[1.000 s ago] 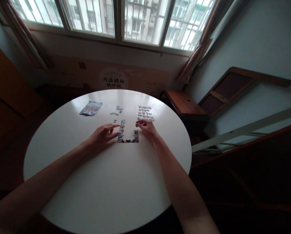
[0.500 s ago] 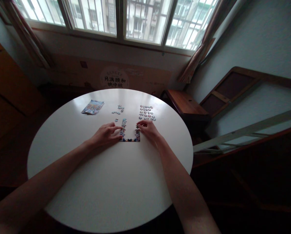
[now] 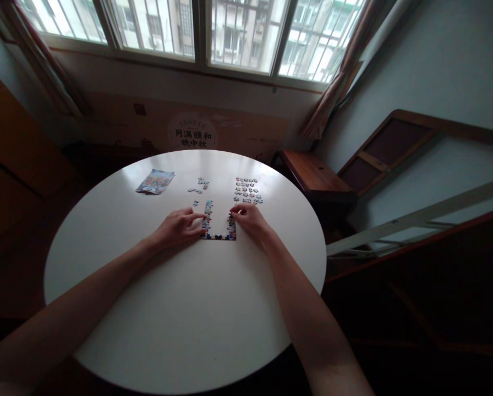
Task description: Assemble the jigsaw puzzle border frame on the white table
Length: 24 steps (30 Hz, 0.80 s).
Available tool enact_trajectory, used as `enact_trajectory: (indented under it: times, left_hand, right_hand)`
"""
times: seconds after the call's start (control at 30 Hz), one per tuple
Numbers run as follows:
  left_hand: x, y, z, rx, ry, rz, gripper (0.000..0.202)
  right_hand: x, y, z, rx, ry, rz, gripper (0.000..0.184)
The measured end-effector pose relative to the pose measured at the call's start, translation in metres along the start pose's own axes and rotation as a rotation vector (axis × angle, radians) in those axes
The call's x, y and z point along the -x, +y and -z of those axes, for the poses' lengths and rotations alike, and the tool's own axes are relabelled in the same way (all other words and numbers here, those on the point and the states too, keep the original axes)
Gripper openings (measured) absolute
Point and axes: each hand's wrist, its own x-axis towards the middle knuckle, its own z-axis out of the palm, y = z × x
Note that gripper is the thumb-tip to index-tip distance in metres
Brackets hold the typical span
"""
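A partly joined jigsaw puzzle (image 3: 219,237) lies on the white round table (image 3: 180,308), its pieces forming a U-shaped border. My left hand (image 3: 180,226) rests at the left column, index finger and thumb stretched apart and touching its edge. At the top of the right column, my right hand (image 3: 250,220) pinches a small dark puzzle piece (image 3: 231,214), partly covered by the fingertips. Whether that piece is locked into the column I cannot tell.
Loose puzzle pieces (image 3: 246,190) lie in rows beyond my right hand. A smaller group of pieces (image 3: 201,183) is scattered beyond my left hand. A colourful printed sheet (image 3: 156,182) lies at the table's far left. A wooden stool (image 3: 315,173) stands behind the table's right side.
My right fingertips have shifted very slightly at the top of the right column. The left hand stays in place, and the whole view has moved a little.
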Motion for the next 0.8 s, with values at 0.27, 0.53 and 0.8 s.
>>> enact_trajectory:
  times: [0.27, 0.53, 0.8]
  left_hand:
    - [0.0006, 0.0003, 0.0000, -0.001, 0.006, 0.004, 0.045]
    - [0.0006, 0.0000, -0.0001, 0.018, 0.010, -0.002, 0.046]
    - [0.0003, 0.0011, 0.0005, 0.001, 0.019, -0.004, 0.044]
  right_hand:
    - [-0.0016, 0.0011, -0.0015, 0.032, -0.009, 0.013, 0.015]
    - [-0.0019, 0.0018, -0.0031, 0.044, -0.004, 0.013, 0.013]
    - [-0.0037, 0.0074, -0.0061, 0.051, -0.002, 0.020, 0.012]
